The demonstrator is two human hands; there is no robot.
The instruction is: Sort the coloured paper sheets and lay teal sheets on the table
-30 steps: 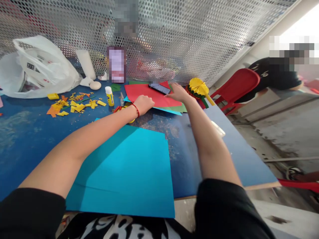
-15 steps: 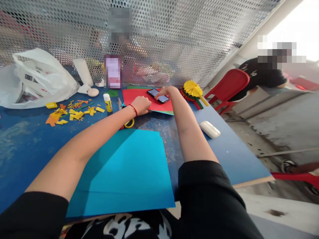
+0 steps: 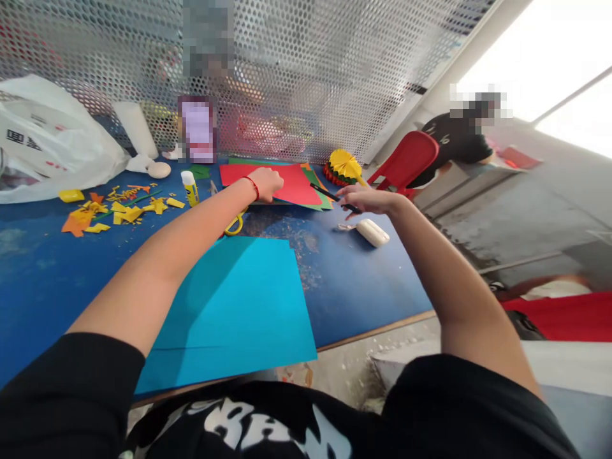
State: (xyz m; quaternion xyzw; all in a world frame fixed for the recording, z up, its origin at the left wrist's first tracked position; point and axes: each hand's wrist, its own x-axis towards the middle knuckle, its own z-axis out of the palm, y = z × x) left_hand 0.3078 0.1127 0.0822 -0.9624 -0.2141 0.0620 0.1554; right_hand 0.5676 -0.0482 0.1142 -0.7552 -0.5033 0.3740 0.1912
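My left hand (image 3: 266, 184), with a red cord on the wrist, is closed at the near edge of a stack of coloured paper (image 3: 299, 182), red on top with green and orange edges showing. Its fingertips are partly hidden. My right hand (image 3: 367, 199) grips a dark phone (image 3: 326, 191), tilted nearly edge-on, off the right end of the stack. Below that hand lies a white rounded case (image 3: 373, 233) with a small strap. Nearer to me, blue sheets (image 3: 239, 299) lie flat. Scissors with a yellow handle (image 3: 234, 224) are partly hidden by my left forearm.
A glue stick (image 3: 190, 189), yellow and orange paper scraps (image 3: 127, 212) and a white plastic bag (image 3: 62, 140) are on the left. A phone (image 3: 198, 131) stands against the perforated screen. A yellow folded-paper piece (image 3: 345, 166) lies at the back right. Beyond, a person sits on a red chair (image 3: 406, 159).
My right hand has lifted the phone off the red paper and carried it right, above the case. The left hand stays at the paper stack. The view has shifted right.
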